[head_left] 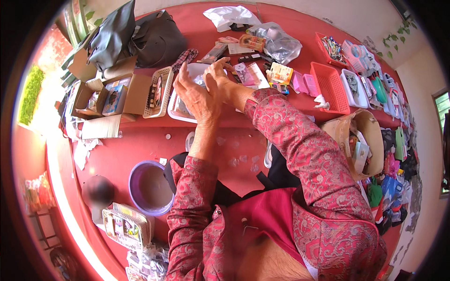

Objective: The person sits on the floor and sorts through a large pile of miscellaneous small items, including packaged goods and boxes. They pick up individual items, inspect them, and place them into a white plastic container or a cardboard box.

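My left hand (200, 102) is raised over the near part of a white plastic tray (180, 115), its fingers stretched out and slightly apart, with nothing visible in them. Just beyond it, my right hand (219, 78) reaches across the tray with its fingers bent down and closed. Whatever it grips, if anything, is hidden behind the fingers and the left hand. Inside the tray lie small clear-wrapped items, mostly covered by my hands. Right of my hands lie a purple-and-white package (243, 74) and a white box (258, 76).
A cream basket (164, 91) and an open cardboard box (133, 96) stand left of the tray. Dark bags (157, 40) sit behind them. To the right are a red basket (328, 86) and a round cardboard container (375, 140). A purple basin (136, 189) is at lower left.
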